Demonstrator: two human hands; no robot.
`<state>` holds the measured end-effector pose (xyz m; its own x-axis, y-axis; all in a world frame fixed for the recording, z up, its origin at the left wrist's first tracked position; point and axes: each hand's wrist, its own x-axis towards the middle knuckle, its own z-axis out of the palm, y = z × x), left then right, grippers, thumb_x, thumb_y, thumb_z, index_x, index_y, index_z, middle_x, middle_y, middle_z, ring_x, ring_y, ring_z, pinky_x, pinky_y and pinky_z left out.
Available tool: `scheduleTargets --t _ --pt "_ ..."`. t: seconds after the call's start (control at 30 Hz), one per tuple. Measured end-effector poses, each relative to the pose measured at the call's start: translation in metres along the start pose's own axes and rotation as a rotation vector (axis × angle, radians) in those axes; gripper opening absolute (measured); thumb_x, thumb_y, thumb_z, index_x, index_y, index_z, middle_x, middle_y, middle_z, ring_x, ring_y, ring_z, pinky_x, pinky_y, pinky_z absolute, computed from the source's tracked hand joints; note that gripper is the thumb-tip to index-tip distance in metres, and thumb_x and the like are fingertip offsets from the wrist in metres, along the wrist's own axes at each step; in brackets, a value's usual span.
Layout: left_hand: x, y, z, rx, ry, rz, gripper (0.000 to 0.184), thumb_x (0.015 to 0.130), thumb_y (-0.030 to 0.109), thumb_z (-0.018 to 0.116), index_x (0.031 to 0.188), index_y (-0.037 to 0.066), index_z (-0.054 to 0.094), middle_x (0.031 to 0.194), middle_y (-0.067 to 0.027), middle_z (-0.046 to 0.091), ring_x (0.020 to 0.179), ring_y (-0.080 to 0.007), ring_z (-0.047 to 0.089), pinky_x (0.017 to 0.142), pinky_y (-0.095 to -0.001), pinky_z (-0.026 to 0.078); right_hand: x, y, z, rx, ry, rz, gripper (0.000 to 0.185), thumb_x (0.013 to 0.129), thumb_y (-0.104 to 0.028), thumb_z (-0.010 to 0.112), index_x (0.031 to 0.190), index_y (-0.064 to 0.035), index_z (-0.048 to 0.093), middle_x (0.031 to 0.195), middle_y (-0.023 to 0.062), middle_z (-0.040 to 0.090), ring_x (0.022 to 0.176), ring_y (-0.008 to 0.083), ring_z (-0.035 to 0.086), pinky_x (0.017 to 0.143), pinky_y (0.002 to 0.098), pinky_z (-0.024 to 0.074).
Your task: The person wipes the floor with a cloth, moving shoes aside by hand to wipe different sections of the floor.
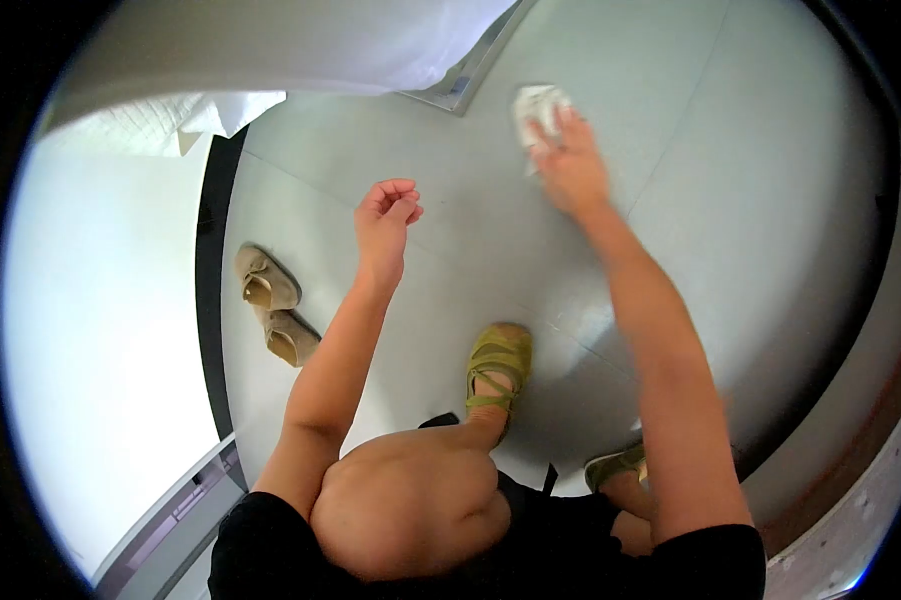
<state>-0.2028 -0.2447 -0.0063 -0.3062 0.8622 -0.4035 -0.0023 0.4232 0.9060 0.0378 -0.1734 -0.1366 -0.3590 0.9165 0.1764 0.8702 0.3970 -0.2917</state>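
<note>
On the grey floor [570, 270], a crumpled white cloth [538, 104] lies under the fingers of my right hand [573, 165]. That arm is stretched far forward, and the fingers press on the cloth from above, slightly blurred. My left hand [386, 212] hangs in the air over the floor, fingers curled in and thumb against them, with nothing visible in it. My bare knee is bent beside the left forearm. One foot in a green strapped shoe [498, 362] stands on the floor between my arms.
A pair of tan shoes [273, 300] sits at the left by a black baseboard [213, 250]. White fabric [300, 40] hangs at the top left, near a metal-edged frame [460, 95] on the floor. A dark edge curves along the right.
</note>
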Motion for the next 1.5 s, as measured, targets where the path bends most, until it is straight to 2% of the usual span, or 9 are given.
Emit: scheduleTargets --t 0.1,0.2,0.3,0.47,0.53,0.67,0.97,1.17,1.5 --pt "0.003 0.001 0.003 -0.027 0.012 0.000 0.012 0.086 -0.001 0.056 0.097 -0.001 0.059 0.088 -0.0034 0.057 0.077 -0.0104 0.053 0.070 -0.0249 0.047 -0.021 -0.073 0.038 0.372 -0.058 -0.052 0.043 0.090 -0.028 0.047 0.133 -0.0219 0.051 0.143 0.0179 0.038 0.134 0.0355 0.033 0.113 0.0462 0.0216" --pt "0.007 0.003 0.004 -0.026 0.004 0.009 0.012 0.086 0.000 0.057 0.098 0.000 0.059 0.088 -0.0026 0.057 0.077 -0.0103 0.053 0.071 -0.0247 0.046 -0.052 -0.142 0.015 0.356 -0.205 -0.398 0.040 0.087 -0.028 0.052 0.126 -0.0254 0.058 0.142 0.0147 0.042 0.135 0.0334 0.032 0.113 0.0469 0.0206" --pt "0.011 0.001 0.004 -0.001 -0.003 0.017 0.013 0.086 0.003 0.058 0.099 0.002 0.058 0.088 -0.0011 0.057 0.076 -0.0106 0.054 0.073 -0.0252 0.046 -0.082 -0.180 0.027 0.375 -0.126 -0.453 0.042 0.084 -0.029 0.054 0.125 -0.0229 0.057 0.143 0.0125 0.040 0.136 0.0323 0.030 0.113 0.0483 0.0197" --pt "0.012 -0.002 -0.003 0.020 0.016 -0.012 0.012 0.086 0.003 0.057 0.098 0.002 0.058 0.088 -0.0011 0.057 0.076 -0.0104 0.054 0.073 -0.0258 0.046 -0.036 -0.117 -0.014 0.235 -0.329 -0.222 0.055 0.082 -0.029 0.058 0.135 -0.0162 0.048 0.148 0.0135 0.031 0.139 0.0341 0.022 0.113 0.0494 0.0171" --pt "0.010 -0.002 -0.007 0.043 0.035 -0.022 0.012 0.087 0.003 0.057 0.098 0.003 0.058 0.088 -0.0012 0.057 0.075 -0.0103 0.054 0.073 -0.0258 0.046 -0.013 -0.076 -0.016 0.100 -0.103 0.018 0.055 0.083 -0.025 0.058 0.135 -0.0134 0.047 0.149 0.0152 0.028 0.139 0.0354 0.023 0.113 0.0498 0.0165" --pt "0.010 -0.005 -0.015 0.064 0.057 -0.033 0.012 0.087 0.002 0.055 0.098 0.002 0.058 0.088 -0.0017 0.057 0.075 -0.0103 0.053 0.073 -0.0256 0.046 0.048 0.004 -0.003 0.026 0.049 0.119 0.057 0.084 -0.029 0.055 0.138 -0.0153 0.044 0.151 0.0172 0.022 0.139 0.0328 0.022 0.114 0.0478 0.0144" --pt "0.008 0.002 -0.014 0.113 0.099 -0.051 0.013 0.086 0.002 0.056 0.098 -0.001 0.059 0.089 -0.0035 0.056 0.076 -0.0110 0.053 0.072 -0.0258 0.047 0.063 -0.038 0.013 0.018 -0.130 -0.034 0.054 0.083 -0.023 0.053 0.137 -0.0225 0.046 0.151 0.0115 0.026 0.139 0.0313 0.022 0.113 0.0467 0.0163" --pt "-0.005 -0.004 -0.001 0.107 0.053 -0.053 0.013 0.085 0.002 0.057 0.098 -0.002 0.059 0.087 -0.0034 0.057 0.075 -0.0110 0.054 0.071 -0.0257 0.047 -0.039 -0.147 0.022 0.545 -0.216 -0.357 0.044 0.082 -0.021 0.057 0.126 -0.0244 0.057 0.148 0.0107 0.033 0.137 0.0303 0.027 0.113 0.0477 0.0204" --pt "-0.094 0.054 -0.040 0.674 -0.108 0.155 0.012 0.087 -0.002 0.053 0.096 0.000 0.060 0.086 -0.0023 0.060 0.077 -0.0086 0.057 0.071 -0.0240 0.050 -0.036 -0.113 0.030 0.182 -0.238 -0.335 0.050 0.087 -0.024 0.054 0.136 -0.0240 0.045 0.148 0.0031 0.035 0.138 0.0237 0.028 0.113 0.0477 0.0194"
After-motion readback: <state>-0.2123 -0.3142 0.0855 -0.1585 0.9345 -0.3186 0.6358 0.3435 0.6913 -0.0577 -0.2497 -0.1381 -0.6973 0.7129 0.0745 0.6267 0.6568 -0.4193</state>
